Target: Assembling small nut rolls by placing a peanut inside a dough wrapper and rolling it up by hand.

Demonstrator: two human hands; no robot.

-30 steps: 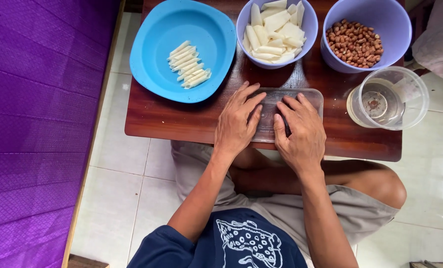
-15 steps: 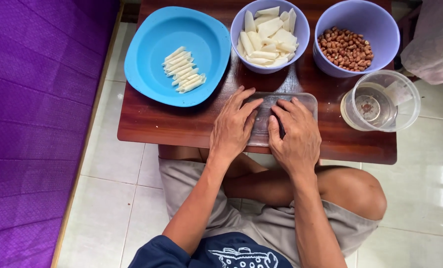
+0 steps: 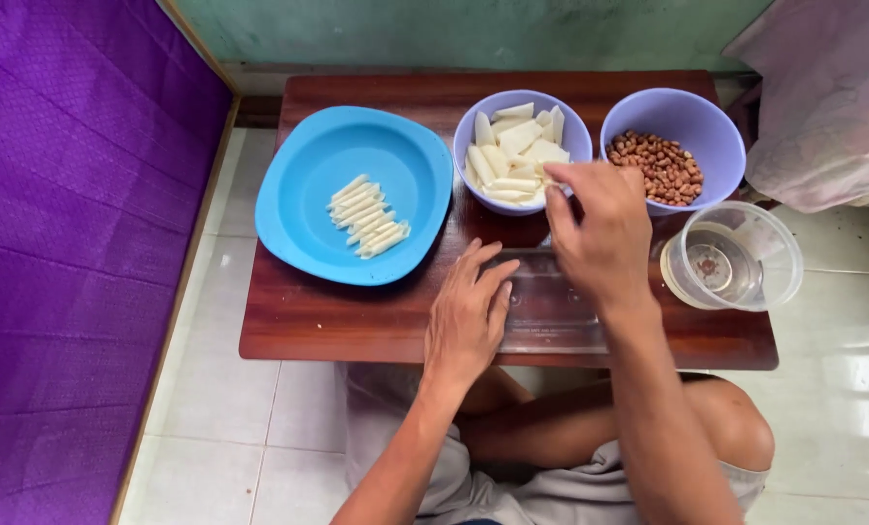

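Right hand (image 3: 598, 228) fingertips pinched together on a pale wrapper piece (image 3: 554, 185) at the near rim of the lavender bowl (image 3: 468, 131); exact grip partly hidden by the knuckles, so can't tell how much of the piece is held. Left hand (image 3: 465, 316) flat, fingers slightly spread, pressing the left end of a clear rectangular plastic tray (image 3: 551, 311) on the table's front edge; holds nothing. Tray is glossy, see-through, hard to outline; its middle is covered by the right wrist. Bowl contents: stacked off-white pieces, matte, soft-edged, some triangular. Second lavender bowl (image 3: 721, 131) just right of it: reddish-brown peanuts (image 3: 658, 165), skins on. Clear round container (image 3: 780, 258) near the right edge, thin plastic, overhanging the table a bit. Blue plastic plate (image 3: 298, 224) on the left, smooth; short row of thin white rolls (image 3: 366, 216) lying side by side in it. Table (image 3: 337, 326) is dark polished wood; purple quilted fabric (image 3: 65, 243) left; pinkish cloth (image 3: 828, 107) top right, cut off by the frame.
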